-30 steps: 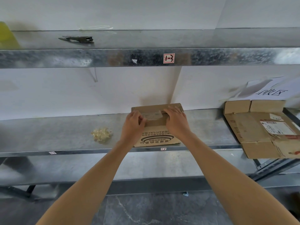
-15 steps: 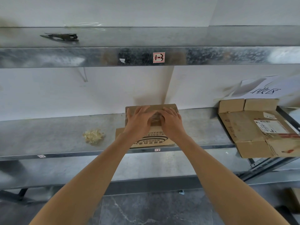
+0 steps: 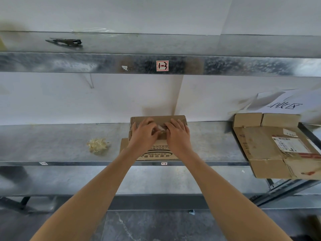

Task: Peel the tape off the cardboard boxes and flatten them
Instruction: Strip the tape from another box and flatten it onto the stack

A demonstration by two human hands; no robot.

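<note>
A small cardboard box [image 3: 157, 153] with printed lettering stands on the middle metal shelf [image 3: 52, 143], against the white wall. Both my hands lie on its top. My left hand [image 3: 142, 135] has its fingers curled and pinches a bit of clear tape [image 3: 159, 129] at the box's top seam. My right hand [image 3: 178, 135] rests on the top right beside it, fingers spread over the cardboard. A flap of the box sticks out low on its left side. Most of the box's top is hidden under my hands.
A crumpled wad of peeled tape [image 3: 98, 145] lies on the shelf left of the box. Flattened cardboard boxes [image 3: 271, 146] overhang the shelf's right end, under a paper sign [image 3: 283, 105]. A dark tool [image 3: 66, 41] lies on the upper shelf.
My hands have come together from the box's top corners to the middle of its top. The left flap now shows. The camera has shifted slightly.
</note>
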